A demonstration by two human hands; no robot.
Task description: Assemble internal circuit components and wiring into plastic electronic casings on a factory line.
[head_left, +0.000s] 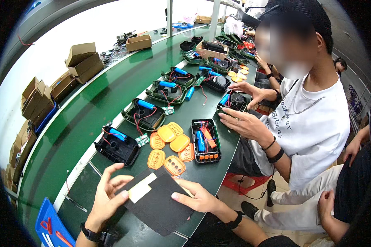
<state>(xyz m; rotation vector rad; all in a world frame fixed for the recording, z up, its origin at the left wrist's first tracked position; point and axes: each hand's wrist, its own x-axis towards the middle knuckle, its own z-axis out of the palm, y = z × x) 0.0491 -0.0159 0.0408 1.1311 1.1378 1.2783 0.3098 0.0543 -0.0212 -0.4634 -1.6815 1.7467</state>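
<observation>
My left hand (107, 193) and my right hand (196, 197) both hold a flat black sheet (160, 203) with a pale strip near its upper left corner, just above the near edge of the green workbench (82, 123). My left thumb presses on the pale strip. Beyond the sheet lie several orange keypad pieces (171, 144). An open black device shell (205, 140) with a blue battery and red wires lies to their right. Another black shell (117, 146) lies to their left.
A row of open shells with blue batteries (146, 113) runs up the bench. A person in a white shirt (313, 119) sits at right, hands by a shell (235, 101). Brown cardboard boxes (80, 61) line the left side. A blue tray (49, 226) is at lower left.
</observation>
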